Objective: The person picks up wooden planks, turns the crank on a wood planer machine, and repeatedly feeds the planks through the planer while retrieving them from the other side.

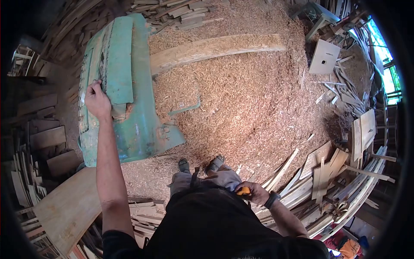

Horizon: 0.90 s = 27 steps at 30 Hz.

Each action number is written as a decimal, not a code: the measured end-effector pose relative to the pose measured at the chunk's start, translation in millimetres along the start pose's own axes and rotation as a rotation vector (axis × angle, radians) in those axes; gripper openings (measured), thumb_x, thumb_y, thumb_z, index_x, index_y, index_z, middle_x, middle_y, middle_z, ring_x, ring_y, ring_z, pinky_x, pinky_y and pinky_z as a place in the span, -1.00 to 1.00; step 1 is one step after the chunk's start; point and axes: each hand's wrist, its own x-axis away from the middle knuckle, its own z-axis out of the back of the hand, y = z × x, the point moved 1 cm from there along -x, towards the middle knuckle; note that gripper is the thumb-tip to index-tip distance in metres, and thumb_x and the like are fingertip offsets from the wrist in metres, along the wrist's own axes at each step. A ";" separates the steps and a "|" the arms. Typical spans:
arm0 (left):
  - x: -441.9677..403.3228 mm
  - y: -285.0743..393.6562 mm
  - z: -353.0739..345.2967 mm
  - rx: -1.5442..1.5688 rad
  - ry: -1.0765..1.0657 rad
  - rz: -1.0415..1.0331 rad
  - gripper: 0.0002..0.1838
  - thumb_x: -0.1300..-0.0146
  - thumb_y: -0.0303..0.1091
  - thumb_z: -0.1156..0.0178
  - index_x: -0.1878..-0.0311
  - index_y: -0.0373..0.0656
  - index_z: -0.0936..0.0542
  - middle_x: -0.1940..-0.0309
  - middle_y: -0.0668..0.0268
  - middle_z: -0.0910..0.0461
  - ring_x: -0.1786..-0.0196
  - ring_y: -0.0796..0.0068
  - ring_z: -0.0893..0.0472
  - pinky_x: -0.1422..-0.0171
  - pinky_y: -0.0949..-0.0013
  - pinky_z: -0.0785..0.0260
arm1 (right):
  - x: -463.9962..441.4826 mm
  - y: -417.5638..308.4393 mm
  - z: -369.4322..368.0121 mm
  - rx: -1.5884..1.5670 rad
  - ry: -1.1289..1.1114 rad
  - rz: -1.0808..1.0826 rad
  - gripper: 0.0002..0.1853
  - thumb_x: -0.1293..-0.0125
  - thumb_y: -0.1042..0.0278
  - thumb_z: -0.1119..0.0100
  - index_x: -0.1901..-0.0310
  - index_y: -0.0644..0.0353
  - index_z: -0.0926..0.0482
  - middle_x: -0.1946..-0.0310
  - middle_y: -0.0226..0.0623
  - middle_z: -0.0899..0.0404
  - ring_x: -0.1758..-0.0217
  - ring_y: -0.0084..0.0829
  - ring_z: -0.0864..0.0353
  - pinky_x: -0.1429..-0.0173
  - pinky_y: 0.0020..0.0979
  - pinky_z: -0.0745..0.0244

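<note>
My left hand [98,101] reaches out over a worn green metal machine [142,125], its fingers pinched together beside the dark slot along the top. Whatever lies between those fingertips, if anything, is too small to make out. Near my waist, my right hand [257,194] is closed around a small yellow object [243,190] that looks like a tape measure, mostly covered by the fingers. From the machine's far side a long pale board [215,48] stretches out to the right, partly strewn with shavings.
Wood shavings [241,99] blanket the floor around my feet [184,165]. Stacked offcuts [319,177] lean at the right, and more boards [47,137] stand at the left. A wide wooden panel [69,207] lies at lower left. A green stand [321,17] is at the upper right.
</note>
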 end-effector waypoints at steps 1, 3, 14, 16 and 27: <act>0.0 -0.7 -2.4 -0.005 0.003 -0.001 -0.70 -0.31 -0.22 -0.11 0.26 -0.26 -0.68 0.35 0.27 -0.71 0.28 0.46 -0.62 0.10 0.40 -0.39 | -3.3 -8.5 6.1 -0.001 -0.006 0.001 -0.73 -0.17 0.60 -0.27 0.08 0.18 -0.56 0.18 -0.39 -0.57 0.07 -0.54 -0.54 0.00 -0.46 -0.48; -1.0 -5.8 -1.4 -0.015 0.036 -0.028 -0.70 -0.31 -0.21 -0.11 0.26 -0.26 -0.68 0.36 0.26 -0.70 0.29 0.47 -0.62 0.11 0.40 -0.40 | -11.9 -17.2 23.3 -0.213 0.134 0.030 -0.67 -0.11 0.67 -0.26 0.07 0.18 -0.55 0.17 -0.42 -0.57 0.04 -0.48 -0.55 -0.08 -0.44 -0.50; -1.6 -0.6 -1.9 0.173 -0.019 0.016 -0.72 -0.37 -0.34 -0.09 0.36 -0.36 -0.61 0.35 0.27 -0.68 0.25 0.58 -0.55 0.01 0.47 -0.36 | -222.9 -90.1 134.1 -0.793 0.419 0.223 -0.77 -0.37 0.30 -0.10 0.06 0.26 -0.44 0.35 -0.26 -0.53 0.12 -0.26 -0.65 0.10 -0.25 -0.73; -1.9 -1.4 -0.4 0.155 -0.023 0.031 -0.73 -0.37 -0.33 -0.10 0.35 -0.36 -0.61 0.35 0.28 -0.68 0.25 0.59 -0.54 0.01 0.48 -0.36 | -266.6 -113.7 147.6 -0.728 0.423 0.239 -0.51 -0.34 0.40 -0.09 -0.26 0.30 -0.26 0.23 -0.24 -0.49 0.20 -0.34 -0.61 0.11 -0.29 -0.70; -0.4 5.5 -2.0 0.140 -0.024 0.052 -0.72 -0.37 -0.31 -0.13 0.34 -0.36 -0.61 0.38 0.29 -0.66 0.30 0.61 -0.53 0.09 0.49 -0.36 | -422.3 -196.8 210.2 -0.697 0.617 0.245 -0.52 -0.29 -0.05 -0.23 0.05 0.24 -0.44 0.36 -0.23 -0.49 0.30 -0.36 -0.58 0.33 -0.31 -0.69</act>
